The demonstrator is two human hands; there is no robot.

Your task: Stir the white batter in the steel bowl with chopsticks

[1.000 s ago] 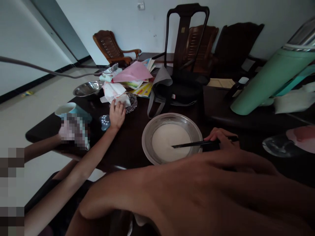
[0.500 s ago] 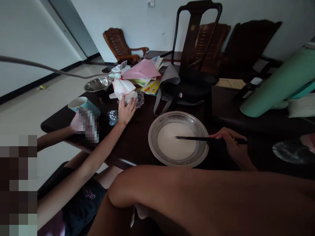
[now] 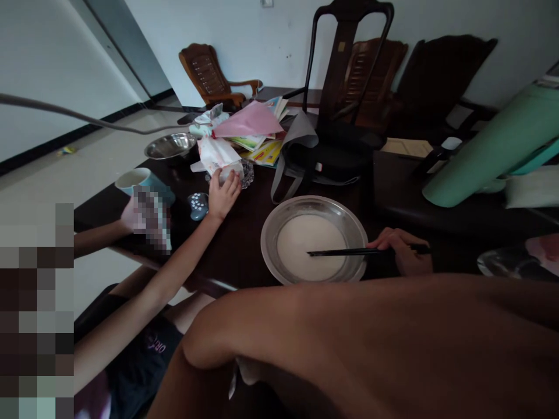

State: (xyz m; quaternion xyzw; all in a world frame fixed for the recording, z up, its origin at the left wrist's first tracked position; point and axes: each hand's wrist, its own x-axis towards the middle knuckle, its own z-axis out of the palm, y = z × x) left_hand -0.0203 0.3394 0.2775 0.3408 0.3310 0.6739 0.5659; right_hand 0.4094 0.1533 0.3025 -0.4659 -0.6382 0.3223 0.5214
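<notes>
My right hand (image 3: 404, 251) is closed on a pair of black chopsticks (image 3: 340, 252). It rests at the right rim of a wide steel bowl (image 3: 269, 233). The chopstick tips reach left over the white batter (image 3: 308, 235) in the bowl. A large bare limb of mine (image 3: 371, 343) lies close to the camera and hides my wrist. My left hand is not in view. Another person's hand (image 3: 222, 196) lies on a white packet (image 3: 216, 152) beside a glass dish at the far left.
The dark table (image 3: 238, 244) also holds a blue cup (image 3: 131, 177), a second steel bowl (image 3: 170, 145), pink paper on books (image 3: 248, 121), a black bag (image 3: 332, 160) and a green roll (image 3: 484, 145). Wooden chairs (image 3: 345, 58) stand behind. The other person's second hand holds something blurred.
My right hand has shifted the chopsticks slightly in the batter, tips now lower in the bowl. The other person's hand stays on the white packet. The camera has swung a little.
</notes>
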